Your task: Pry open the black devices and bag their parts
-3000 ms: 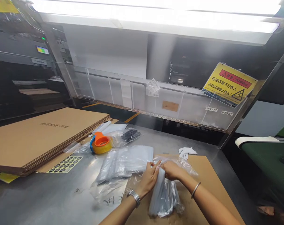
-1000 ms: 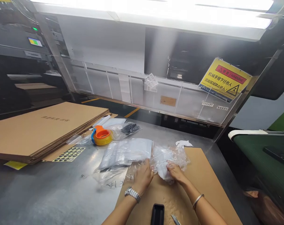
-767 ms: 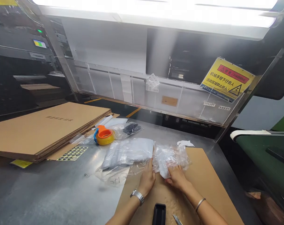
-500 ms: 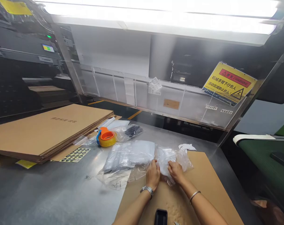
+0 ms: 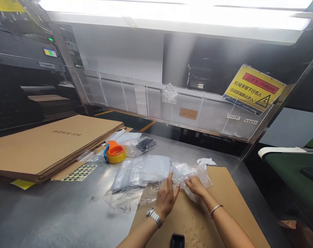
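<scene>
Your right grip (image 5: 195,186) has its fingers curled together, pinching the near edge of a crumpled clear bag (image 5: 204,176), which lies over the far part of the brown cardboard sheet (image 5: 231,203). Your left grip (image 5: 166,198) is spread above that sheet, index finger stretched forward and thumb held apart, just beside the bag; you cannot tell from this view whether the fingertip touches the plastic. You wear a metal watch (image 5: 154,216) on the left wrist and a plain bangle (image 5: 216,211) on the right.

Close to your left fingers, a clear-wrapped packet (image 5: 143,170) lies across the sheet's far left side, dark strokes marked on its loose wrap. Nearest you, a black case (image 5: 177,240) sits on the sheet, cut off by the bottom of the view. At the sheet's far edge you have a white glove (image 5: 206,162).

Left of the sheet, the metal worktop (image 5: 68,217) carries a sheet of round stickers (image 5: 80,173), and farther back an orange and blue tape dispenser (image 5: 115,152) with yellow tape. Well left of the sheet lies a stack of flat cardboard (image 5: 58,141). Beyond and above the sheet, to its right, hangs a yellow warning sign (image 5: 254,89).
</scene>
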A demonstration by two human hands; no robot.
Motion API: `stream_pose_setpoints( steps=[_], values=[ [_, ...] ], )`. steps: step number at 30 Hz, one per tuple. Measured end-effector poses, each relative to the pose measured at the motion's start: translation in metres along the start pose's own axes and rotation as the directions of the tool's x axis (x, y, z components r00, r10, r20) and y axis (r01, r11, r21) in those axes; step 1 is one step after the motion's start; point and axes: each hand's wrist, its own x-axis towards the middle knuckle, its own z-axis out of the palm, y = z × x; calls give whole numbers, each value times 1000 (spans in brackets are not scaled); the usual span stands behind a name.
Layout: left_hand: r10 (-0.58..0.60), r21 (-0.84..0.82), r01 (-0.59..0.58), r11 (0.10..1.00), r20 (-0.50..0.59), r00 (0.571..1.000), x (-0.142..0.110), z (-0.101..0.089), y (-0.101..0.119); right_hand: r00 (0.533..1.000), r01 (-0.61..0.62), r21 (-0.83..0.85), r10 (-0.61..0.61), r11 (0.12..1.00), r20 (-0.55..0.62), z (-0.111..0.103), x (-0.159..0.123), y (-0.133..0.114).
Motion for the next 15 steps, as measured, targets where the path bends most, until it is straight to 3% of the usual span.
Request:
stream_pose_setpoints(
  steps=[4, 7, 11, 15],
  values=[
    [130, 63, -137, 989, 104, 986, -20, -5, 19, 998, 20, 109, -27, 994, 64, -3, 1, 10],
    [154, 121, -187, 975, 241, 958, -15, 4, 26, 995, 33, 160, -48, 987, 91, 1, 1, 9],
    [55, 239, -150, 959, 364, 930, 6, 20, 15, 994, 14, 203, -34, 979, 100, 1, 6, 9],
    [101, 223, -240, 945, 497, 862, 9, 21, -5, 1000, 1, 237, -1, 972, -1, -7, 8, 12]
  ],
)
